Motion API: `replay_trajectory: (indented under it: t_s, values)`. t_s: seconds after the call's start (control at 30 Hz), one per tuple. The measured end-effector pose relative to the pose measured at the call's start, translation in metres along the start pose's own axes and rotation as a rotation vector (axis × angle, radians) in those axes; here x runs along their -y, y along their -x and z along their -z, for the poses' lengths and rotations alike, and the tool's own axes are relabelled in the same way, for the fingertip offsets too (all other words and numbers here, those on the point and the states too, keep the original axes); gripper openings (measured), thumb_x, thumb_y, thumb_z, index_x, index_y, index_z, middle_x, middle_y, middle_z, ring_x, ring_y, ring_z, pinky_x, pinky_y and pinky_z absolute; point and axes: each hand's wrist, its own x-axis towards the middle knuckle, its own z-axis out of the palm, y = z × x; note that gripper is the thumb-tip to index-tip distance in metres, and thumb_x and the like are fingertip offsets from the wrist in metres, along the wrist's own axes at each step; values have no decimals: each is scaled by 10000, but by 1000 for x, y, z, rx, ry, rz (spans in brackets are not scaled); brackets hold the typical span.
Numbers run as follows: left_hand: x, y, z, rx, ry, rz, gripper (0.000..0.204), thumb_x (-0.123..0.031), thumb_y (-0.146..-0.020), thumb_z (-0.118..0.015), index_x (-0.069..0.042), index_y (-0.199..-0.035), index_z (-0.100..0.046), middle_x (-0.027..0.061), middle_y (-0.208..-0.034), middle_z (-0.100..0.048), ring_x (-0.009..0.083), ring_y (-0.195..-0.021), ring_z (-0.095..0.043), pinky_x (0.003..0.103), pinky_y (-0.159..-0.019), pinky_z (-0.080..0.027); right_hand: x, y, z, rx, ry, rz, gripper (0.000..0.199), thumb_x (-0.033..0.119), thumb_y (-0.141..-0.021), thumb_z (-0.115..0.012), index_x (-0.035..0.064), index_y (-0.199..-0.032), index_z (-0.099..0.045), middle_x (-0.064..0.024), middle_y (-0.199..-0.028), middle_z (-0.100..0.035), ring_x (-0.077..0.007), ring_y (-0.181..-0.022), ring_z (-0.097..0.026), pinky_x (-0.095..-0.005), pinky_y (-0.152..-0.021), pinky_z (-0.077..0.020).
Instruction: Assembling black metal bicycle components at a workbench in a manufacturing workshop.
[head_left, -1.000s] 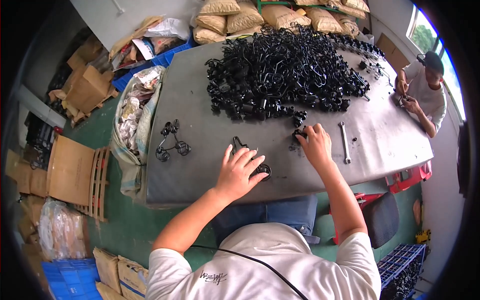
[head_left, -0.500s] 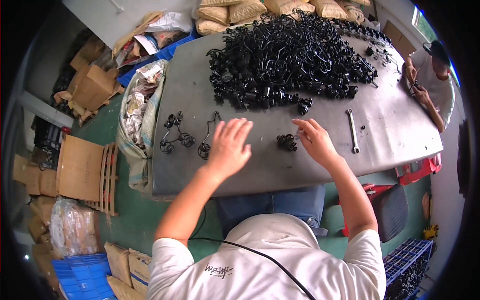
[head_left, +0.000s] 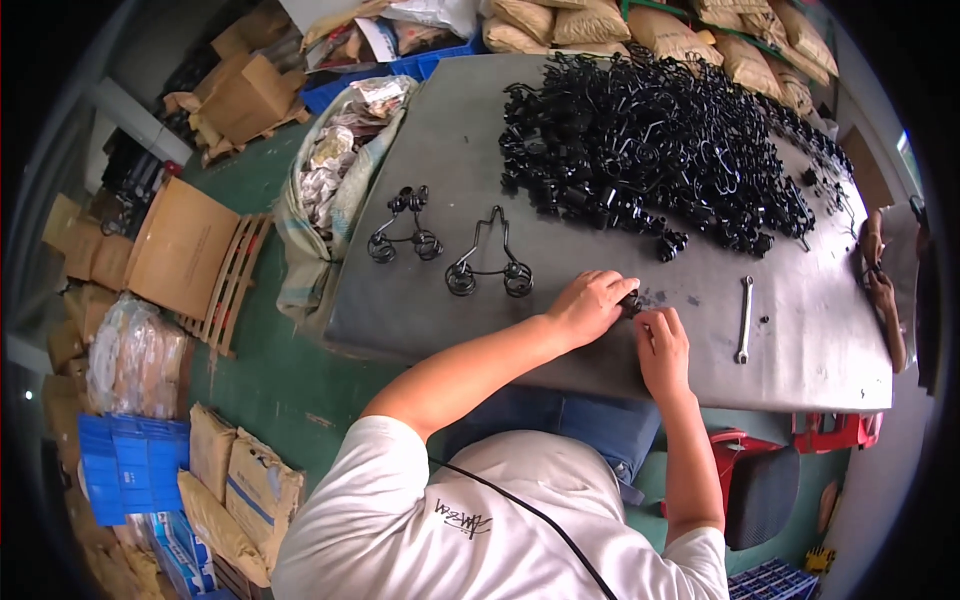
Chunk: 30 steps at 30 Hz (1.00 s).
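Note:
Both my hands meet near the front edge of the grey metal table [head_left: 420,300]. My left hand [head_left: 590,305] and my right hand [head_left: 660,345] close together on a small black part [head_left: 632,300] that shows between the fingers. To the left lie a bent black wire spring piece [head_left: 490,262] and a second similar piece [head_left: 405,228] with black fittings on it. A large heap of black wire parts [head_left: 660,150] fills the far half of the table.
A silver wrench [head_left: 744,318] lies right of my hands. Another person's hands [head_left: 878,275] work at the table's right end. A sack of scraps [head_left: 325,180] leans at the left edge. Cardboard boxes, a pallet and filled sacks stand around; red stools sit under the table's right.
My left hand has left the wire piece on the table's left and come right. It now joins my right hand on the small black part.

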Motion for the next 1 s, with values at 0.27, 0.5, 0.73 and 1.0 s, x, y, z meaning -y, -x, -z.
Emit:
replay_trajectory:
  t_s: [0.27,0.5,0.73,1.0]
  values:
    - [-1,8,0,-61,-114,47,447,-121,-776,-740,-91,-1206,-621,88,-1064,-655,298,-980,-621,421,-915,-475,0,-11,-1,-23,-186,-211,142,70,-862,-676,56,-988,-613,-111,-941,-615,-293,-738,-598,-398,-719,-494]
    - [3,11,-6,-104,-70,82,475,-126,-780,-731,-83,-1235,-604,88,-1060,-655,297,-1013,-605,430,-935,-451,-1,-14,3,7,-81,-261,118,82,-898,-648,29,-998,-616,-124,-933,-605,-292,-772,-598,-377,-725,-499]
    - [-3,7,-3,-94,-40,71,493,-98,-765,-733,-93,-1244,-617,98,-1076,-670,303,-1012,-618,432,-926,-464,-1,-18,7,-18,-116,-288,138,97,-914,-658,17,-1018,-615,-130,-938,-593,-278,-819,-615,-363,-723,-503]
    - [2,10,-2,-92,-36,88,513,-99,-767,-759,-117,-1258,-609,78,-1078,-672,289,-1021,-624,433,-921,-470,4,-22,13,32,-249,-342,193,22,-877,-655,27,-1065,-613,-95,-1046,-594,-231,-799,-598,-321,-747,-498]
